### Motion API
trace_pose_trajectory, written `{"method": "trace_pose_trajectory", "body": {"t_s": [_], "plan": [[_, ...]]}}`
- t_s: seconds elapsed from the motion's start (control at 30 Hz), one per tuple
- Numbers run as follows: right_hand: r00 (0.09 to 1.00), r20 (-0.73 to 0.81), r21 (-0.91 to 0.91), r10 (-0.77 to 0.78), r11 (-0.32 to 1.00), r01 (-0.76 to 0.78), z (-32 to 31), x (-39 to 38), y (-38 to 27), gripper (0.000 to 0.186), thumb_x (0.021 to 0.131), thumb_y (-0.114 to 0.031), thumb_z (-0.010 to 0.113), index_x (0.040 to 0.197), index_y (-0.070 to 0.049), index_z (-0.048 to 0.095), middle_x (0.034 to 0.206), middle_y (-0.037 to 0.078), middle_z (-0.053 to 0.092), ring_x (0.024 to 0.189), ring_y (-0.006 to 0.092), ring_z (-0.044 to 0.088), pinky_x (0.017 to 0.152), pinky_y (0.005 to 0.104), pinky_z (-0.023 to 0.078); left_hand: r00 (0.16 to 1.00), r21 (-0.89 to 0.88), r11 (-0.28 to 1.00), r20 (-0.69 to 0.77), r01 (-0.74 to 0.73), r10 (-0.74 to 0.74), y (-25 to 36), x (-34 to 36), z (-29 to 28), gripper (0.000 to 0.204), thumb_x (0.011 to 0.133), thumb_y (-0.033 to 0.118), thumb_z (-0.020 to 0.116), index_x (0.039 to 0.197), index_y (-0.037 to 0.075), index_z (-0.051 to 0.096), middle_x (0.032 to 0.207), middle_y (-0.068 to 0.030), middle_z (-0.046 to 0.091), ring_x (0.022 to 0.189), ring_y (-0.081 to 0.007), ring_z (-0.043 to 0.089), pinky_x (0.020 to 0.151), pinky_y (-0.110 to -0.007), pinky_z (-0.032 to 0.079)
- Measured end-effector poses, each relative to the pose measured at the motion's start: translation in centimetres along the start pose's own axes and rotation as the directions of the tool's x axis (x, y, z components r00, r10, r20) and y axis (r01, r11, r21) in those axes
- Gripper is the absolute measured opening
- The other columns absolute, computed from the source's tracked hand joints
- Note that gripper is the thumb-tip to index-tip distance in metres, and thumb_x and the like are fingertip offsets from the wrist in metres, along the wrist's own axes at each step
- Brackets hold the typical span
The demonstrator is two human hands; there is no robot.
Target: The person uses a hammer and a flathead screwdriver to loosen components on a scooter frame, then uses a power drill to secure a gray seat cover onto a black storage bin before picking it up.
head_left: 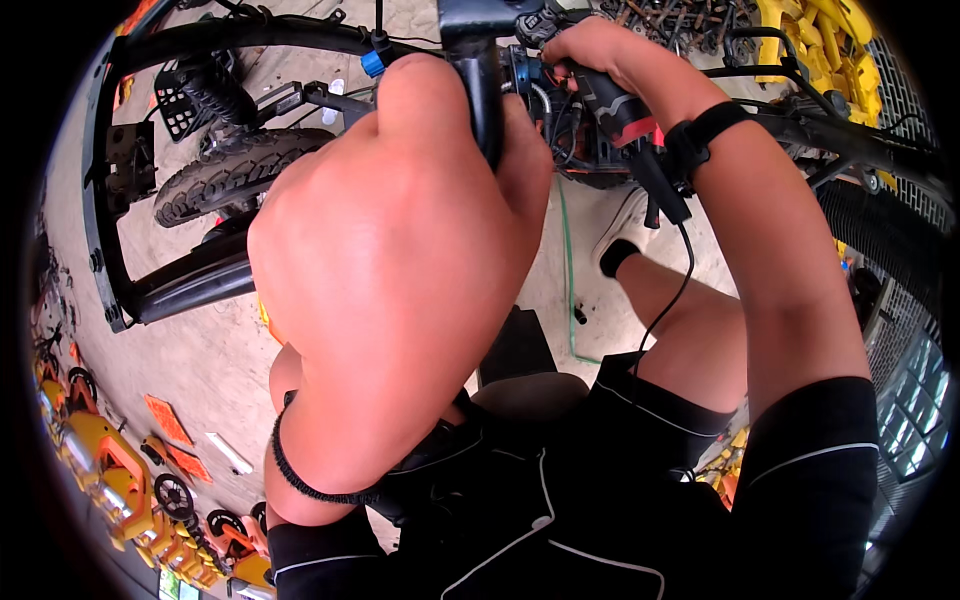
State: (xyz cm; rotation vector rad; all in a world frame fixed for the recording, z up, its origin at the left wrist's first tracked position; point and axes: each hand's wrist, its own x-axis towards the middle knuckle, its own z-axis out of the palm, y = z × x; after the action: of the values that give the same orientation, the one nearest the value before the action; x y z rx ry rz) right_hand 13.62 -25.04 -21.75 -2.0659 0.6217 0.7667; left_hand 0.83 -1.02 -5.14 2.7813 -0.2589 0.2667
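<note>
the black frame tube (483, 75) stands upright at the top middle of the view, and your left hand (430, 170) is wrapped around it, thumb on one side and fingers curled round the other, so the hand is closed tight on the tube. that hand sits very close to the camera and fills much of the picture (it hides whatever lies directly beneath it).

just to the right of the tube, your right hand (590, 50) is closed around the red-and-black power tool (620, 115), gripping its handle with the nose of the tool pointed left into a cluster of cables (555, 120) beside the tube. the tip of the tool is hidden among the wiring, so you cannot tell what it touches. a black strap (705, 135) circles your right wrist, and a thin black cord (680, 280) hangs from there down toward your lap. a black band (300, 480) sits on your left wrist.

to the left of the tube, a knobby black tyre (235, 170) lies near a curved black mudguard (190, 285), with a black pedal (180, 95) above them. a green hose (566, 270) runs down the concrete floor (200, 370) near your foot in a white shoe (622, 240). yellow and orange parts (120, 470) line the lower left, and more yellow parts (830, 40) sit at the upper right.
</note>
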Motion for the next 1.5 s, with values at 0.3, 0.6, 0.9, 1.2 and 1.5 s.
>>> {"method": "trace_pose_trajectory", "body": {"t_s": [0.3,0.6,0.9,1.2,1.5], "plan": [[1.000,0.030,-0.576,0.011,0.818,0.008,0.7,-1.1,-3.0,0.017,0.082,-0.019,0.067,0.071,-0.009,0.075,0.065,0.009,0.070,0.056,0.0176,0.066,0.057,0.0383,0.052,0.990,-0.013,0.992,0.065,0.128,-0.127,0.4,0.1,-0.5,0.033,0.086,0.034,0.074,0.076,0.007,0.057,0.060,-0.0088,0.060,0.055,-0.0320,0.059,0.053,-0.039,0.046],[1.000,0.011,-0.205,-0.024,0.978,0.026,0.4,-0.2,-1.2,0.018,0.081,-0.012,0.068,0.066,-0.002,0.068,0.061,0.008,0.065,0.049,0.0191,0.061,0.048,0.0351,0.049,0.995,-0.013,0.995,0.001,0.097,-0.097,0.3,-0.1,-0.1,0.033,0.086,0.034,0.075,0.076,0.007,0.058,0.056,-0.0076,0.056,0.051,-0.0282,0.052,0.051,-0.036,0.042],[0.999,0.015,-0.226,-0.039,0.973,0.042,0.3,0.1,-0.8,0.019,0.081,-0.013,0.068,0.066,-0.003,0.068,0.061,0.008,0.066,0.050,0.0192,0.062,0.050,0.0347,0.050,0.980,-0.065,0.980,0.086,0.186,-0.181,0.9,0.0,-0.6,0.031,0.086,0.032,0.074,0.076,0.007,0.058,0.057,-0.0082,0.057,0.051,-0.0290,0.054,0.051,-0.036,0.044],[0.999,0.015,-0.295,-0.040,0.954,0.043,0.2,-1.3,-1.7,0.017,0.081,-0.012,0.066,0.067,-0.003,0.069,0.062,0.008,0.066,0.052,0.0193,0.063,0.051,0.0347,0.051,0.996,0.032,0.996,-0.004,0.085,-0.085,0.5,-0.2,0.2,0.032,0.086,0.033,0.074,0.076,0.007,0.058,0.058,-0.0093,0.058,0.053,-0.0301,0.056,0.052,-0.037,0.044],[0.999,0.041,-0.242,-0.030,0.969,0.039,0.3,0.9,-0.5,0.018,0.081,-0.015,0.070,0.069,-0.003,0.071,0.063,0.008,0.067,0.051,0.0181,0.062,0.052,0.0346,0.050,0.983,-0.045,0.983,0.043,0.179,-0.177,1.1,-0.2,-0.2,0.033,0.086,0.032,0.073,0.075,0.006,0.057,0.057,-0.0099,0.056,0.051,-0.0303,0.054,0.052,-0.037,0.044]]}}
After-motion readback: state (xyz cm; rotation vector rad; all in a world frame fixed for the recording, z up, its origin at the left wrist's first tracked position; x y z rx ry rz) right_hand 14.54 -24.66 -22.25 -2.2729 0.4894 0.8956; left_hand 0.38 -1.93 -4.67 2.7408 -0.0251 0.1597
